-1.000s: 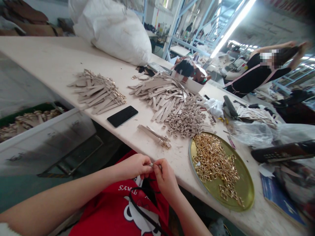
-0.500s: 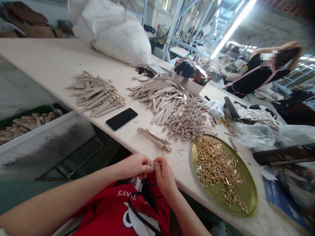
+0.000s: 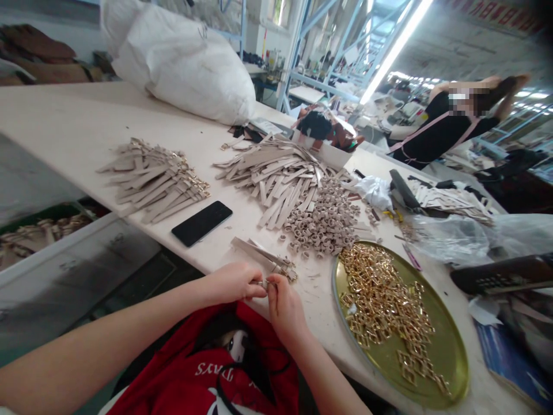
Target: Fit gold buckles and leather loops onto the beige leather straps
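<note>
My left hand [image 3: 242,281] and my right hand [image 3: 283,302] meet at the table's front edge, fingertips nearly touching. Between them is a small beige strap [image 3: 261,283], pinched from both sides and mostly hidden by the fingers. Just beyond the hands lies a short stack of beige straps [image 3: 254,253] with gold buckles at one end. Farther back are a heap of small beige loops [image 3: 322,219] and a pile of loose straps [image 3: 276,170]. To the right, a round gold tray [image 3: 453,351] bears many gold buckles [image 3: 384,294].
A black phone [image 3: 201,223] lies left of the hands, near a fanned pile of buckled straps [image 3: 153,178]. A large white sack [image 3: 181,63] stands at the back. Below the table's left edge is a white bin [image 3: 82,268]. Another person [image 3: 449,121] is at the far right.
The view has shifted slightly, and both hands now sit closer to the stack of buckled straps, the left one partly overlapping its near side. Both keep their pinch on the strap.
</note>
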`<state>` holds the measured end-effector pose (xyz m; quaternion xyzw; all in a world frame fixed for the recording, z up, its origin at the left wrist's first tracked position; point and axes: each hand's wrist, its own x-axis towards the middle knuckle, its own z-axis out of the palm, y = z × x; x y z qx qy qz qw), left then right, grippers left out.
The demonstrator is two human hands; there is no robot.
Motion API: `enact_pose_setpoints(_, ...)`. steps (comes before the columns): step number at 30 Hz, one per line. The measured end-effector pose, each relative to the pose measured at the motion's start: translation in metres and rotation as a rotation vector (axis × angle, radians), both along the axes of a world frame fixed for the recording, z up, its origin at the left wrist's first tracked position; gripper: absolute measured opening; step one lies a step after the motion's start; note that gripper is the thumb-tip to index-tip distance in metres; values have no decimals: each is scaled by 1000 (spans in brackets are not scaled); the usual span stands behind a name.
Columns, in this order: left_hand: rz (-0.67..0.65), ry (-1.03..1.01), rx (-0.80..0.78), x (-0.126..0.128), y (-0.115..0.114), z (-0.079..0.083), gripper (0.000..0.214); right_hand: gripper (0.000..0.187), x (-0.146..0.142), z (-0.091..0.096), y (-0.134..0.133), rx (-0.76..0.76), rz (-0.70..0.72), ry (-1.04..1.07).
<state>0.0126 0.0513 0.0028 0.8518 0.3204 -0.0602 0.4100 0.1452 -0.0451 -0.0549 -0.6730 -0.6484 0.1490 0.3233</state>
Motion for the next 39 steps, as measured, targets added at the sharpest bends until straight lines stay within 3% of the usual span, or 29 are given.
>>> enact_pose_setpoints(5, -30, 43, 299, 13, 20, -23, 27, 21, 7, -15, 18, -15, -118, -176)
enact_pose_setpoints(8, -31, 68, 372, 18, 22, -34, 20, 19, 10, -22, 24, 3, -156, -239)
enact_pose_setpoints(12, -23, 41, 494, 18, 31, -20, 22, 22, 12, -23, 26, 42, -210, -225)
enact_pose_setpoints(16, 93, 9, 651, 48, 68, 3, 26, 27, 15, -21, 26, 20, -280, -162)
enact_pose_setpoints(20, 288, 91, 650, 96, 105, -11, 31, 30, 17, -20, 23, -1, -317, -85)
enact_pose_setpoints(23, 333, 96, 638, 108, 113, -24, 22, 30, 19, -19, 21, 14, -336, -36)
enact_pose_setpoints(26, 386, 26, 693, 93, 109, -15, 20, 29, 20, -16, 19, -1, -357, 22)
enact_pose_setpoints(29, 464, -250, 784, 64, 101, 13, 17, 26, 17, -14, 18, -17, -368, 76)
enact_pose_setpoints(31, 523, -474, 765, 45, 92, 33, 13, 25, 15, -14, 17, -2, -370, 120)
enact_pose_setpoints(35, 657, -860, 499, 14, 60, 64, 12, 25, 30, -16, 14, 86, -404, 203)
enact_pose_setpoints(39, 773, -1070, 91, -5, 15, 71, 11, 26, 69, -12, 18, 113, -451, 73)
